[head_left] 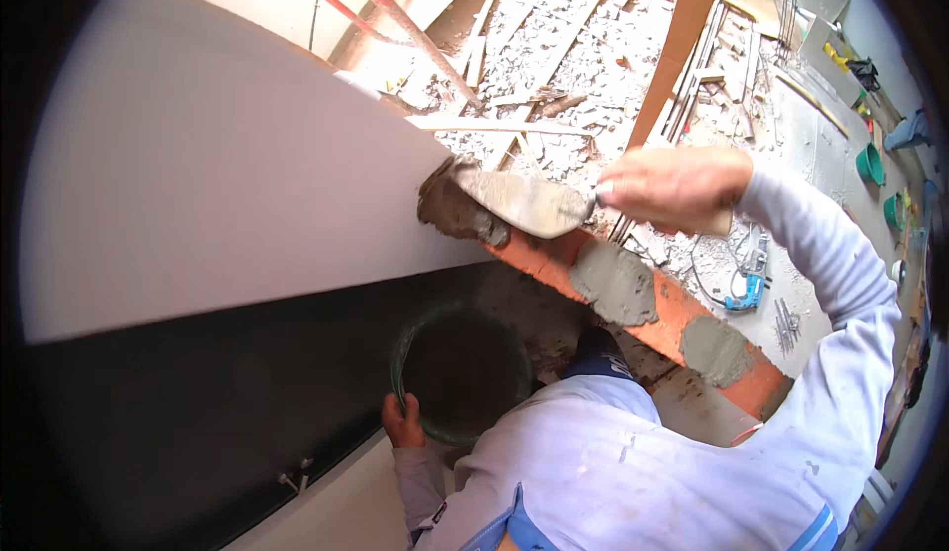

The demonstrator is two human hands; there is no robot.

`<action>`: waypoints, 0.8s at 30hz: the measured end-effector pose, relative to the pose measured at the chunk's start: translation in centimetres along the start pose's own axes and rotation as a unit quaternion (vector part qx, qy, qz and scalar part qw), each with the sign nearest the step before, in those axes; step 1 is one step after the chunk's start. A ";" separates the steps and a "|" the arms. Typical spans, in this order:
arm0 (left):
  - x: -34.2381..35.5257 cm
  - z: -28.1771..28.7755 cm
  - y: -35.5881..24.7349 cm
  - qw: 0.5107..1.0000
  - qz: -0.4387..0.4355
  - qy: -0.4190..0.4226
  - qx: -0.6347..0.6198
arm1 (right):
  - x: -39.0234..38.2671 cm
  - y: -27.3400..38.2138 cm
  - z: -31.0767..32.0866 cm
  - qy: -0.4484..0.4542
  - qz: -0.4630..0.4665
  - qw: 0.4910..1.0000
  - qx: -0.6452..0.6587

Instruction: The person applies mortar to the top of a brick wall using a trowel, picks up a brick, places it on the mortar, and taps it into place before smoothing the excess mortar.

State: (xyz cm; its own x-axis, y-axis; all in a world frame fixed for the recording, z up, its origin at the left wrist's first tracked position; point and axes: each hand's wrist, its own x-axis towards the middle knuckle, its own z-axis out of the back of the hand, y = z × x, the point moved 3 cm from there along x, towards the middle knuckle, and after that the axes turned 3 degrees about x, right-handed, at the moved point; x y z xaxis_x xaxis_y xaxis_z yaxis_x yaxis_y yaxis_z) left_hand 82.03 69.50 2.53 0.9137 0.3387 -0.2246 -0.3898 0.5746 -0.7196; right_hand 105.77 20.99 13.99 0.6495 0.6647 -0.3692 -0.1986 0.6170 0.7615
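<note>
My right hand (pixel 682 187), slightly blurred, is closed around the handle of a trowel (pixel 534 203). The trowel's mortar-smeared blade lies at the end of a low row of orange bricks (pixel 539 259), against a lump of grey mortar (pixel 450 210) beside the white wall. Two more grey patches, a nearer mortar bed (pixel 717 351) and a middle mortar bed (pixel 615 282), sit on top of the bricks. Down to the left, my left hand (pixel 402 421) grips the rim of a dark round bucket (pixel 397 358). Shadow hides what the bucket holds.
A large white wall (pixel 227 175) fills the left side. Beyond the bricks lie rubble (pixel 563 67) and loose planks, with a brown upright post (pixel 677 52). A blue power tool (pixel 748 289) with a cord rests on the floor. Green buckets (pixel 870 164) stand at the far right.
</note>
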 end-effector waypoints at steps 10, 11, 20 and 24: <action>-1.5 -0.5 -2.4 0.998 0.060 0.003 -0.011 | 0.0 -7.1 0.4 0.054 -0.051 0.914 0.398; -1.3 -0.3 -2.3 0.998 0.059 0.003 -0.006 | 1.1 -7.9 0.7 0.058 -0.028 0.928 0.367; -2.0 0.5 -2.8 0.998 0.056 0.008 -0.017 | 5.4 -13.0 -3.3 0.196 -0.094 0.828 0.517; -3.2 0.6 -3.0 0.996 0.078 0.013 0.042 | 2.1 -12.4 -3.2 0.221 -0.102 0.810 0.534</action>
State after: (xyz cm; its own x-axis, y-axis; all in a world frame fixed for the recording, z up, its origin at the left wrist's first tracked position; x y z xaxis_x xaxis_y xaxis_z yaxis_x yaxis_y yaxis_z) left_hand 80.21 67.18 5.77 0.8434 0.4097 -0.3476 -0.5347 0.5770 -0.6174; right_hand 107.19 16.09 2.11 0.2161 0.8266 -0.5197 0.7808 0.1733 0.6002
